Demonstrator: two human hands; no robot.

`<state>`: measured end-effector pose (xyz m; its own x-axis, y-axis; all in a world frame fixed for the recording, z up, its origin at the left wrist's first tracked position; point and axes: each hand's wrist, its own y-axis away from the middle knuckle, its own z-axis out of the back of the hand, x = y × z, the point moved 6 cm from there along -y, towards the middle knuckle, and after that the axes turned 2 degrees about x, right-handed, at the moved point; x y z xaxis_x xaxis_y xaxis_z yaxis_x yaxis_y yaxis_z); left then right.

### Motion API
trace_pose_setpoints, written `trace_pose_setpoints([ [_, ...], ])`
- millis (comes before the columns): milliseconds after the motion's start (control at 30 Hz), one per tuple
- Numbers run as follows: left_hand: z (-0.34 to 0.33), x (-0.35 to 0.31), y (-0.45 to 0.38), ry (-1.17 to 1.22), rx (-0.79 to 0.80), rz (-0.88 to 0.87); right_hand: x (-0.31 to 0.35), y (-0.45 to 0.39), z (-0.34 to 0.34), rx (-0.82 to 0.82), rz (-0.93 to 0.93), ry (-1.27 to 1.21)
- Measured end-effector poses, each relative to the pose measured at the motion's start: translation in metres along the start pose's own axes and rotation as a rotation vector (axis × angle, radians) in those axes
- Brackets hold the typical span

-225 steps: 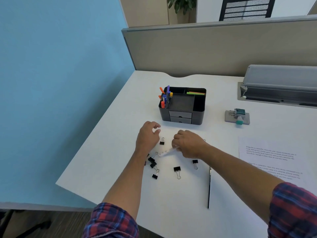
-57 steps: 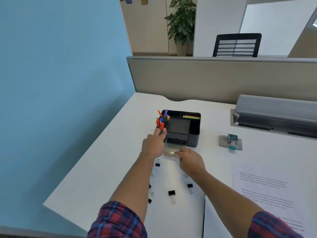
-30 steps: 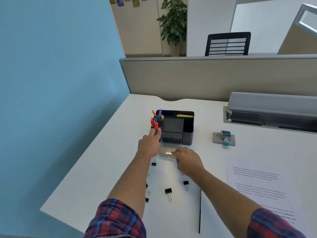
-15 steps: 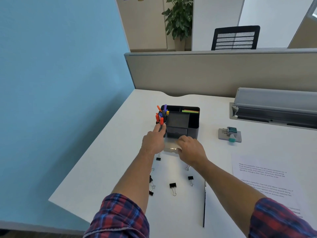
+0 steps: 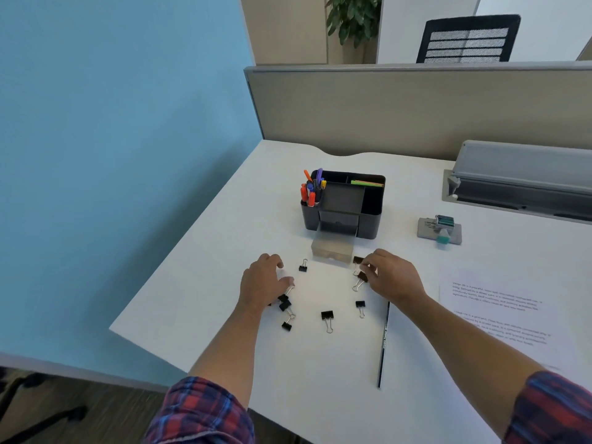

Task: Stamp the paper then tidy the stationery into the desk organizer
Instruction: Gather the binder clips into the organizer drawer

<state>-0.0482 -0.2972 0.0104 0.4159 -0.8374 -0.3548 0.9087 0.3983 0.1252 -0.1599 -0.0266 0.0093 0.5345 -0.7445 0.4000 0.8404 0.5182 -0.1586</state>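
White tabletop (image 5: 224,251) carries the black desk organizer (image 5: 342,205) at 12 o'clock from my hands, pens standing in its left compartment and coloured notes at its back right. Its lower drawer bay stands open. The translucent drawer (image 5: 332,251) lies fully out on the tabletop just in front of the organizer; half a second ago it was only partly drawn, with my right hand on it.

Both hands have since withdrawn towards me. My left hand (image 5: 262,285) now rests over the clip cluster (image 5: 285,304) at 9 o'clock of the drawer's near side, fingers curled; I cannot tell whether that grip actually holds a clip. It formerly braced the organizer's left corner. My right hand (image 5: 392,278) is at 3 o'clock, its grip pinching a binder clip (image 5: 362,277), with a second clip (image 5: 357,260) just beyond the fingertips.

Loose clips observed: one (image 5: 303,268) between the left hand and the drawer, one (image 5: 326,315) at 6 o'clock, one (image 5: 360,304) beside the pencil (image 5: 383,344), one (image 5: 286,325) nearest me.

The printed paper (image 5: 499,312) lies at 3 o'clock beyond my right forearm. The stamp (image 5: 443,225) sits on its grey pad (image 5: 426,227) at 2 o'clock, well apart from both hands.
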Motion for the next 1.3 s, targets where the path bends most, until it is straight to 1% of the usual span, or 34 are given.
trace_pose_setpoints([
  [100, -0.006, 0.008, 0.005, -0.068, 0.058, 0.074, -0.014, 0.003, -0.005, 0.079, -0.08, 0.009],
  [167, -0.009, 0.014, 0.007, -0.037, 0.09, 0.142, -0.017, 0.007, -0.006, 0.113, -0.083, 0.018],
  [233, -0.012, 0.017, 0.009, 0.027, 0.102, 0.168, -0.015, 0.012, -0.006, 0.12, -0.069, 0.017],
  [333, -0.014, 0.017, 0.014, 0.091, 0.088, 0.158, -0.011, 0.017, -0.007, 0.13, -0.08, 0.003],
  [633, -0.017, 0.001, 0.025, 0.138, 0.056, 0.121, -0.004, 0.029, -0.014, 0.273, -0.106, -0.006],
  [867, -0.021, -0.01, 0.026, 0.155, 0.061, 0.084, 0.003, 0.032, -0.02, 0.304, -0.11, 0.051],
  [1067, -0.021, -0.018, 0.023, 0.164, 0.061, 0.048, 0.014, 0.032, -0.027, 0.306, -0.06, 0.167],
  [1200, -0.023, -0.022, 0.02, 0.177, 0.063, 0.031, 0.017, 0.031, -0.03, 0.305, -0.049, 0.164],
  [1300, -0.024, -0.025, 0.019, 0.186, 0.066, 0.011, 0.018, 0.028, -0.031, 0.315, -0.055, 0.117],
])
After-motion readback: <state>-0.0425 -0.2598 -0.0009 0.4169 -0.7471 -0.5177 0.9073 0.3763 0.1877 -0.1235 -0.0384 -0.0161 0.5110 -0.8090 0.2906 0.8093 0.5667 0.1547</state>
